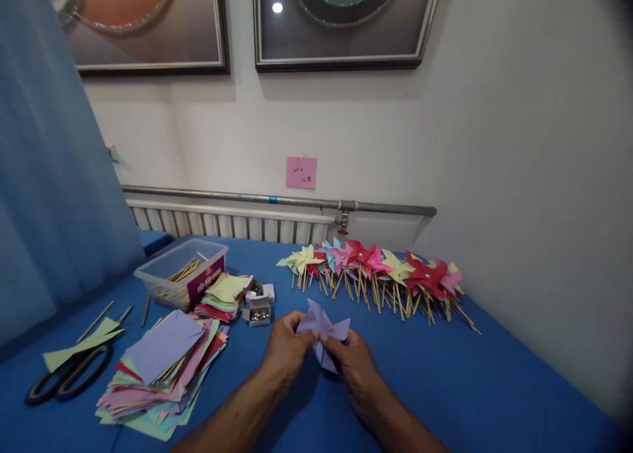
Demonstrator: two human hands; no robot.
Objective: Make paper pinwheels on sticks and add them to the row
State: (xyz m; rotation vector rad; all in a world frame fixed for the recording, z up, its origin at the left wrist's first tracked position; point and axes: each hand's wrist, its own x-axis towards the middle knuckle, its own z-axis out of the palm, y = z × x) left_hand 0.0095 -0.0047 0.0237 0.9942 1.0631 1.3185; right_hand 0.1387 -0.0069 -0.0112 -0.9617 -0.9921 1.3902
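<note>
Both hands meet low in the middle of the view, above a blue cloth-covered table (445, 380). The left hand (285, 346) and the right hand (357, 367) both pinch a lilac paper pinwheel (322, 328), a thin sheet folded into pointed vanes that fan up and outward at 12 o'clock from the fingers; the fingertips close on its centre, the left from 9 o'clock, the right from 4 o'clock. At 1 o'clock from the hands, well apart, lies a long row of finished pinwheels (376, 265) in yellow, pink, red and pale blue, each on a thin wooden stick, their sticks splayed toward the viewer. At 10 o'clock sits a small open cardboard box (259, 311) holding shiny metal pins, just beside a neat pile of coloured squares (225, 295). Farther at 10 o'clock stands a clear plastic tub (180, 271), rectangular, with sticks inside and a magenta label on its side. At 9 o'clock spreads a loose, flat heap of paper sheets (163, 367), lilac on top, pink and green beneath. Beyond it, black-handled scissors (66, 377) rest on the cloth under a pale green offcut, with loose sticks (96, 320) nearby.
</note>
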